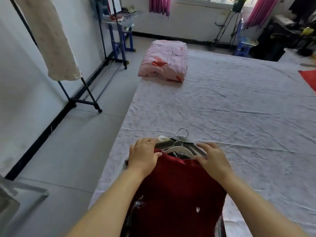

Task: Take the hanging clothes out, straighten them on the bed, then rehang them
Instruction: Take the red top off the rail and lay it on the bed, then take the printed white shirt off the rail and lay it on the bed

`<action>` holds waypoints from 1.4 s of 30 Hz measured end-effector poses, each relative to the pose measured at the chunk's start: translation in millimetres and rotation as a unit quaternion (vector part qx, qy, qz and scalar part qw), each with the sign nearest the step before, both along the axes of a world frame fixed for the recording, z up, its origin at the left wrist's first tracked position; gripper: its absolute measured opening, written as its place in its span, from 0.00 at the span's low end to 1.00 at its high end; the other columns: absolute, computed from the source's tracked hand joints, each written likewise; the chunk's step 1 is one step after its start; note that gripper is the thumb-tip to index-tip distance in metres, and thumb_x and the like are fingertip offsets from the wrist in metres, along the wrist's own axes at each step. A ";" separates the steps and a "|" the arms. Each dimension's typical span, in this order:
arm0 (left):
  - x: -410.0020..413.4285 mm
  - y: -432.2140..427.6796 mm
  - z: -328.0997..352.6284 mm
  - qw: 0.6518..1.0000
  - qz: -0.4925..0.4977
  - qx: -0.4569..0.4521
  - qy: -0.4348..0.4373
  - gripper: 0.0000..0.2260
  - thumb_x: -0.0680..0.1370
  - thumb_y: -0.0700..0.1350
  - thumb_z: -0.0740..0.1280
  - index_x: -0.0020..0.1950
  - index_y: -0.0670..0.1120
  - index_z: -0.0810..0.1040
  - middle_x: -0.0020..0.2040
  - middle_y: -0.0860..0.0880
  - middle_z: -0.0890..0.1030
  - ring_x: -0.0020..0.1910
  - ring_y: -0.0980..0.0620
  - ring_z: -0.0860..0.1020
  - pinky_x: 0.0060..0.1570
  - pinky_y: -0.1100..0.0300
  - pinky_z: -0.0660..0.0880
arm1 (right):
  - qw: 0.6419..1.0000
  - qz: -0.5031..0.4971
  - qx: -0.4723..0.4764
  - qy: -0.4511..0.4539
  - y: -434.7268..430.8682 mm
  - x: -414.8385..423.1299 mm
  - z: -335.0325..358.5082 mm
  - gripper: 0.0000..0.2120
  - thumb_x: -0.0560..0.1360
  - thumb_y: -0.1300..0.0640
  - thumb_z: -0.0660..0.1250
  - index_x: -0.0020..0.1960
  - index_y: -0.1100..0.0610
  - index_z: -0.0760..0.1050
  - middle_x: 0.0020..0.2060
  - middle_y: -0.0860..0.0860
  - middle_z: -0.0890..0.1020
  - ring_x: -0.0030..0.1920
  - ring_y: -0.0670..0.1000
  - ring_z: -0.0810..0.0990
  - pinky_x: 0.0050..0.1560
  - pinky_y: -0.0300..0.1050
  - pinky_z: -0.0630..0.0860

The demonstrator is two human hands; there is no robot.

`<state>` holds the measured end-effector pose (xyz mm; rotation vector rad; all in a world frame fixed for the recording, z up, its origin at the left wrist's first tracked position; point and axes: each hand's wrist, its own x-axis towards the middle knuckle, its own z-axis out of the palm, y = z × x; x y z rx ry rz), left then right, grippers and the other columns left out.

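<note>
A dark red garment (176,190) lies on top of a pile of clothes at the near edge of the bed (222,108). A white hanger (177,150) shows at its neck, with other metal hooks (183,132) and a grey garment (181,141) sticking out beyond it. My left hand (143,155) grips the red garment's left shoulder. My right hand (212,159) presses on its right shoulder, fingers curled over the cloth. A cream garment (51,36) hangs on the clothes rack (85,93) at the left.
A folded pink floral quilt (165,60) sits at the bed's far left corner. A red cloth (309,79) lies at the right edge. Grey floor runs between bed and rack. A blue shelf stand (119,31) and a plant stand (234,23) are by the far wall.
</note>
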<state>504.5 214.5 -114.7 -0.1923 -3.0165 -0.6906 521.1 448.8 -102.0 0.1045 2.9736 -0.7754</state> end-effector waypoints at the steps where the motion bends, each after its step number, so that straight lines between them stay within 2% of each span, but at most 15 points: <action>1: -0.9 1.7 -8.6 1.000 0.007 -0.007 -0.013 0.22 0.76 0.54 0.64 0.69 0.55 0.66 0.65 0.54 0.71 0.66 0.51 0.66 0.63 0.56 0.59 | 1.000 0.007 -0.006 -0.005 1.7 -5.9 -7.5 0.21 0.72 0.56 0.71 0.64 0.54 0.75 0.61 0.52 0.75 0.63 0.51 0.71 0.61 0.37 0.63; 4: 3.1 0.2 -29.7 0.999 0.029 -0.020 -0.033 0.20 0.76 0.54 0.63 0.68 0.54 0.68 0.63 0.54 0.72 0.63 0.51 0.68 0.63 0.57 0.61 | 0.999 0.008 -0.031 -0.032 3.2 -7.2 -28.2 0.17 0.71 0.58 0.72 0.59 0.54 0.78 0.55 0.52 0.78 0.58 0.51 0.76 0.55 0.33 0.64; 8: 7.3 -5.4 -40.7 0.998 0.050 -0.028 -0.040 0.19 0.77 0.53 0.63 0.67 0.52 0.70 0.61 0.54 0.74 0.61 0.52 0.70 0.61 0.59 0.62 | 0.996 0.031 -0.016 -0.078 2.4 -0.8 -48.1 0.15 0.71 0.57 0.71 0.58 0.54 0.79 0.54 0.49 0.78 0.56 0.48 0.76 0.51 0.29 0.62; 10: 10.2 -7.6 -39.5 0.997 0.053 -0.030 -0.037 0.19 0.77 0.53 0.62 0.67 0.53 0.70 0.61 0.54 0.74 0.61 0.53 0.70 0.61 0.59 0.62 | 0.995 0.050 -0.013 -0.089 -0.8 -1.6 -49.7 0.15 0.71 0.57 0.71 0.58 0.54 0.79 0.54 0.49 0.78 0.57 0.48 0.76 0.54 0.30 0.64; 13: 15.7 -17.5 -30.7 0.996 0.068 -0.038 -0.036 0.19 0.77 0.54 0.62 0.67 0.53 0.70 0.62 0.55 0.74 0.62 0.53 0.69 0.61 0.59 0.63 | 0.993 0.084 -0.006 -0.087 -17.8 -8.4 -41.1 0.15 0.72 0.55 0.70 0.59 0.51 0.78 0.56 0.48 0.78 0.58 0.48 0.75 0.59 0.40 0.70; 16: 25.5 -39.5 -15.4 0.994 0.095 -0.037 -0.036 0.18 0.77 0.54 0.62 0.66 0.52 0.71 0.62 0.54 0.74 0.61 0.52 0.70 0.59 0.59 0.64 | 0.986 0.152 0.004 -0.061 -51.9 -20.1 -22.7 0.17 0.72 0.52 0.69 0.61 0.49 0.76 0.57 0.47 0.76 0.60 0.49 0.73 0.61 0.42 0.69; 22: 91.7 -127.6 22.2 0.974 0.213 -0.071 -0.035 0.17 0.79 0.53 0.59 0.67 0.50 0.69 0.64 0.53 0.73 0.62 0.52 0.70 0.61 0.58 0.64 | 0.944 0.327 0.034 -0.037 -162.5 -14.9 22.3 0.19 0.75 0.48 0.65 0.65 0.48 0.72 0.63 0.48 0.72 0.63 0.50 0.71 0.62 0.43 0.68; 26: 176.0 -194.0 42.8 0.943 0.321 -0.089 -0.030 0.17 0.79 0.53 0.58 0.66 0.50 0.70 0.64 0.53 0.73 0.62 0.52 0.70 0.60 0.58 0.65 | 0.889 0.454 0.058 0.004 -252.7 23.1 48.7 0.21 0.77 0.47 0.62 0.69 0.47 0.67 0.67 0.47 0.69 0.65 0.51 0.68 0.64 0.44 0.67; 30: 289.1 -248.9 53.9 0.892 0.440 -0.097 -0.030 0.18 0.78 0.53 0.60 0.67 0.52 0.69 0.64 0.53 0.73 0.63 0.51 0.70 0.60 0.58 0.65 | 0.824 0.562 0.055 0.047 -344.1 94.8 67.7 0.21 0.77 0.46 0.61 0.69 0.47 0.66 0.67 0.46 0.68 0.66 0.50 0.67 0.65 0.44 0.66; 37: 534.2 -312.3 66.7 0.782 0.605 -0.137 -0.069 0.22 0.78 0.56 0.57 0.70 0.52 0.64 0.62 0.51 0.74 0.59 0.48 0.73 0.56 0.58 0.66 | 0.696 0.712 0.044 0.086 -488.9 293.1 82.6 0.20 0.75 0.46 0.63 0.66 0.46 0.69 0.62 0.44 0.71 0.62 0.48 0.69 0.60 0.41 0.67; 42: 711.8 -327.2 72.1 0.686 0.713 -0.129 -0.065 0.20 0.78 0.54 0.58 0.69 0.50 0.66 0.61 0.50 0.74 0.58 0.49 0.72 0.57 0.58 0.65 | 0.584 0.805 0.036 0.095 -565.0 456.1 86.0 0.22 0.75 0.45 0.63 0.68 0.46 0.68 0.63 0.45 0.70 0.63 0.49 0.69 0.63 0.42 0.66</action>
